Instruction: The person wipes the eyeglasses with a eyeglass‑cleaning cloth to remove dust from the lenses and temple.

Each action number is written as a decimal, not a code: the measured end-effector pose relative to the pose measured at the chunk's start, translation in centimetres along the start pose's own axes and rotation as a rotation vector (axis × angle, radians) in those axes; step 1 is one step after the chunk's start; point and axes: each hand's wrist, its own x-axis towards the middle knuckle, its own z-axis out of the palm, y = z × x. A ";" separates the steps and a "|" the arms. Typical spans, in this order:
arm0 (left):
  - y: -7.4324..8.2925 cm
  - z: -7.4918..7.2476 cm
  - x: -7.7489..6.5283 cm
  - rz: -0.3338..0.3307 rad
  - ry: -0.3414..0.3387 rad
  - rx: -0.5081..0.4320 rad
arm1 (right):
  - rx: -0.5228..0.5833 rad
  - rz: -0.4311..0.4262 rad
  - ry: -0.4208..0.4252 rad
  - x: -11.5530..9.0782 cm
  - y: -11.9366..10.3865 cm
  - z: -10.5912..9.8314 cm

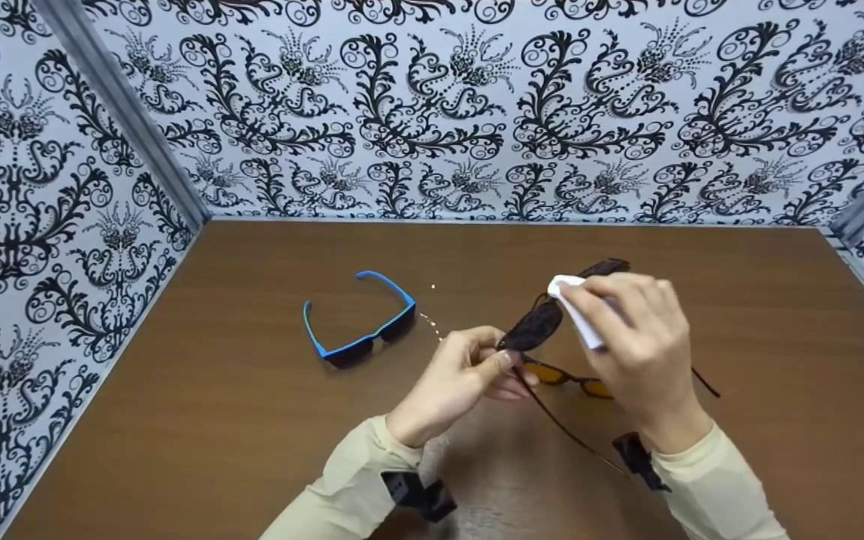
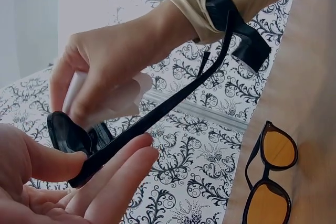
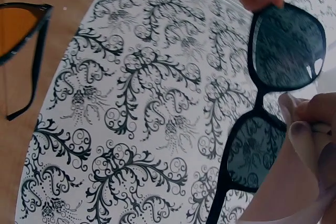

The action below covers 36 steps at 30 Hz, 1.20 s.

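Dark-lensed sunglasses with a black frame are held up above the table. My left hand pinches them at one hinge corner, thumb on one side and fingers behind, as the left wrist view shows. In my right hand a folded white cloth is pinched, close by the bridge of the sunglasses. The right wrist view shows both dark lenses, with the cloth overlapping the lower one. One temple arm extends from my left fingers toward the right sleeve.
Orange-lensed glasses lie on the table beneath the hands. Blue-framed sunglasses rest to the left with their arms unfolded. Small pale bits lie beside them. Patterned panels wall in the back and sides.
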 end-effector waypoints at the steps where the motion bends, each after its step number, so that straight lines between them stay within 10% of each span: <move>1: 0.0 0.0 0.0 -0.003 0.004 -0.005 | -0.010 0.004 -0.005 -0.2 0.0 0.1; 10: -0.1 -0.1 0.0 -0.004 0.040 0.015 | -0.112 0.248 0.050 -0.5 1.0 -0.5; 19: -0.3 -0.2 -0.1 0.010 0.052 0.047 | -0.056 0.499 -0.089 -0.2 2.2 -1.8; 36: -0.5 -0.4 -0.2 0.120 0.089 0.116 | 0.436 0.622 0.069 0.2 1.7 -2.4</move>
